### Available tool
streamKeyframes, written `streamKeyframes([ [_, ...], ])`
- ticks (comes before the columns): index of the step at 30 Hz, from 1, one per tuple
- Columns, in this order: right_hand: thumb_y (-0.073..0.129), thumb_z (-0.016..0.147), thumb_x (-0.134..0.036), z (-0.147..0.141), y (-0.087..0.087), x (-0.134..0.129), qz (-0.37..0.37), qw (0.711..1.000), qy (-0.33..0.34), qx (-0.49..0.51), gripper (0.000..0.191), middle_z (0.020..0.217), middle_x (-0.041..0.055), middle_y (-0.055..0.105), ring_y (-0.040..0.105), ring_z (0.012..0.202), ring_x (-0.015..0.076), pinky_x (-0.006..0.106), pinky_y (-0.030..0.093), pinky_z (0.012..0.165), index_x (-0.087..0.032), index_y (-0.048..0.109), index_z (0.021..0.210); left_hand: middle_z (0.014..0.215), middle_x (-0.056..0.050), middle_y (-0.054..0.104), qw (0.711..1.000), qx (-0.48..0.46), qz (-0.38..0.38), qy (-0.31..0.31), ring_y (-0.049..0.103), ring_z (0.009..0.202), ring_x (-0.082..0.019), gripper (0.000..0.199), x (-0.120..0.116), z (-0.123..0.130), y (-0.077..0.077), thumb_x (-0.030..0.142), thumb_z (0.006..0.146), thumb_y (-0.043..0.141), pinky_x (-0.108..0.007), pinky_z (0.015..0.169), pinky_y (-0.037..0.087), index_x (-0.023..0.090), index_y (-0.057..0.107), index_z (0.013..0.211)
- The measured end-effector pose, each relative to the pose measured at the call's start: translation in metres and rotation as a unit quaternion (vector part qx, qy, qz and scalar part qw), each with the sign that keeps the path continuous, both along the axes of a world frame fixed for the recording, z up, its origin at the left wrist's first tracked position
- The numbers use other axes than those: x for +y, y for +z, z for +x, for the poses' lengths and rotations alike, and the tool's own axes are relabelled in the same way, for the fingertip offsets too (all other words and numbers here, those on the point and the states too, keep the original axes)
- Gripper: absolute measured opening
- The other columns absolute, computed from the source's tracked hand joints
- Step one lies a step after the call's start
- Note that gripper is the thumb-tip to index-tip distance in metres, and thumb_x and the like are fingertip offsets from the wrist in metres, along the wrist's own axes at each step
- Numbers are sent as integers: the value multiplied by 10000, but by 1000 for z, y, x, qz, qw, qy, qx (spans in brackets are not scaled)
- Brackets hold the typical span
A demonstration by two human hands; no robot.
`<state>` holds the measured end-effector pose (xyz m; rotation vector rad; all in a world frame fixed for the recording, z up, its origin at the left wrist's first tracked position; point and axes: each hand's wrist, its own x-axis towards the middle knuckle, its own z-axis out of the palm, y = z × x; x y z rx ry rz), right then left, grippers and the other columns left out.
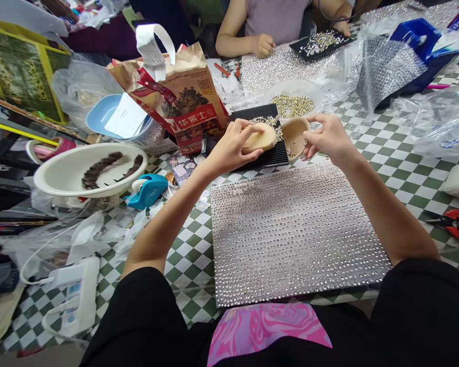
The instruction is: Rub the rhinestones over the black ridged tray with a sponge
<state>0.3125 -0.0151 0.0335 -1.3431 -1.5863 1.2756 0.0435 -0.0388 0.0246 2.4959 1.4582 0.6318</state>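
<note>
My left hand (231,145) is closed around a pale beige oval block (263,138), held over a black ridged tray (265,159). Small shiny rhinestones (278,130) lie on that tray, beside the block. My right hand (329,137) pinches the rim of a beige cup (296,133), which is tilted against the tray's right edge. A few stones show inside the cup. Below both hands lies a flat board (290,234) covered with rows of clear rhinestones. Behind the cup, a shallow clear dish (265,94) holds gold-coloured stones (290,105).
At left stand a brown paper bag (191,112), a white oval basin (61,176), a teal tape dispenser (147,191) and a power strip (78,293). Red-handled pliers (457,224) lie at right. Across the table, another person's hand (263,45) rests near a black stone tray (309,48).
</note>
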Motion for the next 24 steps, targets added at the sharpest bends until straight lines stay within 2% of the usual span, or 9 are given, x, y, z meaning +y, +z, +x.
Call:
streamKeyframes([
  [2, 576, 832, -53, 0, 0, 0, 2, 1000, 5, 2, 440, 498, 8, 626, 655, 453, 181, 311, 604, 467, -86, 601, 1270, 1364, -111, 506, 1000, -15, 10, 9, 469, 1349, -320, 465, 9, -4, 2, 355, 886, 656, -562, 1228, 377, 293, 525, 1329],
  [6, 585, 852, -100, 0, 1, -1, 2, 1000, 7, -9, 452, 540, 30, 643, 674, 499, 199, 366, 636, 542, -79, 582, 1303, 1342, -109, 544, 998, -55, 24, 26, 496, 1326, -310, 456, 43, -15, 5, 462, 911, 602, -543, 1227, 379, 290, 531, 1327],
  [9, 603, 866, -128, 0, 2, -2, -3, 1000, 9, -21, 466, 576, 35, 650, 683, 536, 205, 388, 644, 582, -87, 566, 1329, 1355, -115, 557, 998, -61, 16, 12, 504, 1323, -310, 471, 63, -13, 3, 485, 914, 584, -542, 1219, 388, 274, 535, 1333],
  [15, 613, 856, -123, -1, 4, -1, -13, 999, 7, -30, 467, 580, 37, 647, 668, 515, 199, 370, 638, 552, -98, 570, 1321, 1424, -84, 536, 998, -37, -10, -44, 465, 1389, -313, 525, 72, 6, -6, 332, 822, 708, -528, 1263, 344, 304, 578, 1331],
  [19, 561, 857, -89, 0, 3, -1, -7, 1000, 8, -24, 447, 524, 2, 619, 648, 473, 177, 321, 616, 496, -116, 580, 1303, 1456, -94, 507, 998, -39, -13, -40, 450, 1413, -306, 516, 81, 4, -11, 295, 836, 677, -530, 1275, 331, 297, 566, 1339],
  [24, 565, 848, -95, 1, 0, -1, 0, 1000, 15, -19, 455, 544, 20, 640, 657, 480, 186, 325, 619, 498, -104, 581, 1303, 1455, -110, 500, 998, -46, -10, -29, 455, 1413, -314, 480, 92, -3, -12, 322, 845, 671, -555, 1269, 336, 295, 572, 1314],
])
